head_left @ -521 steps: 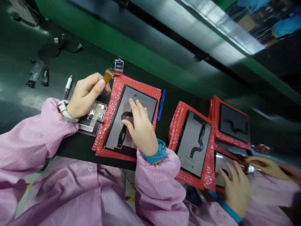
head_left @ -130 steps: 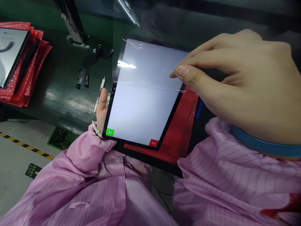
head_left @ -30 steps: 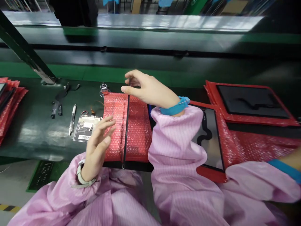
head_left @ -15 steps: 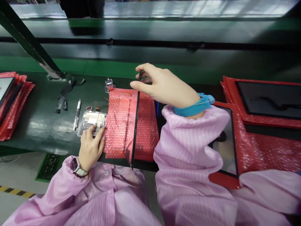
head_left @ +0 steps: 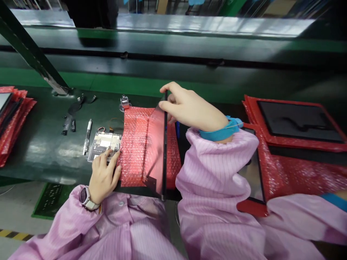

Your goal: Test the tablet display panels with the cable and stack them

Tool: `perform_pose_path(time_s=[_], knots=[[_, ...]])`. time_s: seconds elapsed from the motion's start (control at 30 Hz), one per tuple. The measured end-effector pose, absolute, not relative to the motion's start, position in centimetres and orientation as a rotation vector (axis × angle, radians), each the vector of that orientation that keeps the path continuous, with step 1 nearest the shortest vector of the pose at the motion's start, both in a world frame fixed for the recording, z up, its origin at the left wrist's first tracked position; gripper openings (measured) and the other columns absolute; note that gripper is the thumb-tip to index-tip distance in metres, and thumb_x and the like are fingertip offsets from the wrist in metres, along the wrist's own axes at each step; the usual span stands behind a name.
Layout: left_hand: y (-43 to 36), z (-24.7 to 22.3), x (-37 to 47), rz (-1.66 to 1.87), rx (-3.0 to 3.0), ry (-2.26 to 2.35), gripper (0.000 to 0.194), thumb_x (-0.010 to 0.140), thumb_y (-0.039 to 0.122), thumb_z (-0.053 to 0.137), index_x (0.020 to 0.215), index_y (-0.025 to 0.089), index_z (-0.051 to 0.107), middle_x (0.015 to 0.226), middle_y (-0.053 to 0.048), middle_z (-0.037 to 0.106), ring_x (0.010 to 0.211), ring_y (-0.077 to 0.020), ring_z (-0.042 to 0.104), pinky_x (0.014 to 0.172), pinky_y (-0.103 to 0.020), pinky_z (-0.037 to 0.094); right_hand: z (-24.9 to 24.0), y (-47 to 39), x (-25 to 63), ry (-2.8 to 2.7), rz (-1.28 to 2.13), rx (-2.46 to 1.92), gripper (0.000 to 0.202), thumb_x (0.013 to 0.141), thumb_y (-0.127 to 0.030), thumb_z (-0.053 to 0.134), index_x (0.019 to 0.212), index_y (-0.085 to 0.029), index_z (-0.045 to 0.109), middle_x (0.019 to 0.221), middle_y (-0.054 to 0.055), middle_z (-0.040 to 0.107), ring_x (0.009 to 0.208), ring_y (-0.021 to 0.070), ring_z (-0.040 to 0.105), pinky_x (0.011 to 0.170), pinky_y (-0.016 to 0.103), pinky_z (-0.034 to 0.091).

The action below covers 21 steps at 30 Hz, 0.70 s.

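My right hand (head_left: 183, 104) grips the upper edge of a thin dark-edged panel (head_left: 165, 151) between thumb and fingers. The panel stands nearly upright over a red bubble-wrap bag (head_left: 134, 148), and its glossy face mirrors the red wrap. With fingers spread, my left hand (head_left: 104, 175) rests its fingertips on the lower right of a flat circuit board assembly (head_left: 105, 140) just left of the bag. Thin wires stick out from the assembly's top edge.
A pen (head_left: 87, 137) and small black parts (head_left: 73, 125) lie left of the board. A metal clicker (head_left: 124, 102) sits behind the bag. Red-wrapped panels (head_left: 16, 122) are stacked at far left; more screens (head_left: 300, 121) lie right. Another person's sleeve (head_left: 303, 216) shows at lower right.
The panel has tilted so more of its glossy face shows, its edge shifting slightly right with my right hand. My left hand stays on the board. The camera view has shifted a little.
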<state>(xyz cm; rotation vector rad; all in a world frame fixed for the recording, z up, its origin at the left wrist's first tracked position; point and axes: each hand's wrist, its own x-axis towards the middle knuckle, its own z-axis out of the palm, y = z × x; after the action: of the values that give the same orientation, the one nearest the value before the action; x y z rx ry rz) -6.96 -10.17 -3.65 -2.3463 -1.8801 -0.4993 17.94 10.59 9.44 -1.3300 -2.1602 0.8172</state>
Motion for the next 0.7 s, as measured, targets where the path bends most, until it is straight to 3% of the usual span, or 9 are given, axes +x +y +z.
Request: perform_pose_path(time_s=[0.13,0.3,0.47,0.7], knots=[[-10.1,-3.3,-7.1,-0.464,-2.58,-1.68,0.044,0.105,0.036,0.046,0.144,0.018,0.055,0.151,-0.018,0.045,0.136,-0.0367,0.044,0.11,-0.055,0.038,10.4,10.3,19.6,-1.988,0.919,-1.503,0.037,0.075,-0.005,0.06,0.11,-0.017,0.06,0.069,-0.001,0.054,0.069,0.0176,0.06,0.071,0.033,0.053],[-9.6,-3.5,-7.2,-0.39,-2.648,-1.635,0.051,0.106,0.037,0.043,0.153,0.018,0.043,0.157,-0.014,0.044,0.149,-0.0332,0.034,0.124,-0.056,0.021,11.1,10.1,21.4,-1.615,1.306,-1.517,0.054,0.076,-0.003,0.055,0.127,-0.021,0.052,0.068,-0.005,0.05,0.056,0.0131,0.054,0.049,0.023,0.046],[-9.4,-3.8,-7.5,-0.505,-2.707,-1.722,0.067,0.106,0.037,0.042,0.162,0.013,0.013,0.159,-0.015,0.041,0.153,-0.0274,0.029,0.127,-0.051,0.018,8.6,10.6,20.7,-1.371,1.53,-1.41,0.056,0.073,-0.004,0.059,0.126,-0.02,0.052,0.067,-0.007,0.051,0.056,0.0098,0.054,0.046,0.017,0.042],[-9.3,-3.3,-7.4,-0.508,-2.735,-1.777,0.07,0.103,0.025,0.038,0.163,0.015,0.004,0.159,-0.016,0.04,0.155,-0.0298,0.026,0.126,-0.059,0.018,3.5,10.7,19.0,-1.233,1.677,-1.502,0.054,0.074,-0.004,0.054,0.126,-0.02,0.051,0.072,-0.004,0.058,0.06,0.0129,0.059,0.054,0.025,0.053]])
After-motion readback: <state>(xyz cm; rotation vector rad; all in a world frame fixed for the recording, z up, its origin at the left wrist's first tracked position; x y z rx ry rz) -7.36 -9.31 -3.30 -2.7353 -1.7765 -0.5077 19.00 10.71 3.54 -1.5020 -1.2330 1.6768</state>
